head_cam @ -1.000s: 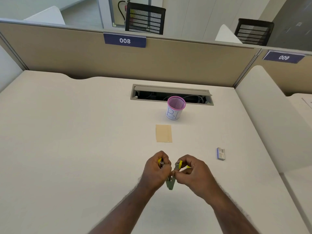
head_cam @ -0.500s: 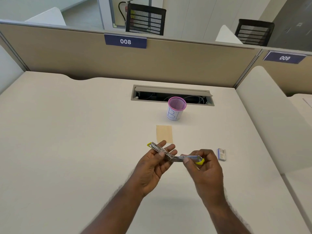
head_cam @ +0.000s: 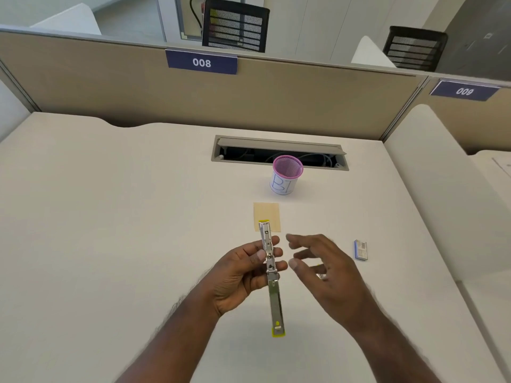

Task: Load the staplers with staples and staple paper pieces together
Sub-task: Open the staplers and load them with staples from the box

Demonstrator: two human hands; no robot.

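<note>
We hold the stapler [head_cam: 272, 275] wide open.
Our left hand [head_cam: 243, 275] grips its middle; our right hand [head_cam: 329, 269] floats beside it, fingers loose, holding nothing.

Left hand [head_cam: 243, 275] grips the unfolded stapler [head_cam: 272, 277] above the desk [head_cam: 110, 217]; right hand [head_cam: 329, 275] hovers beside it, fingers [head_cam: 297, 239] spread.

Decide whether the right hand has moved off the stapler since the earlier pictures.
Yes. The right hand has let go of the stapler and drawn rightward, toward the staple box.
</note>
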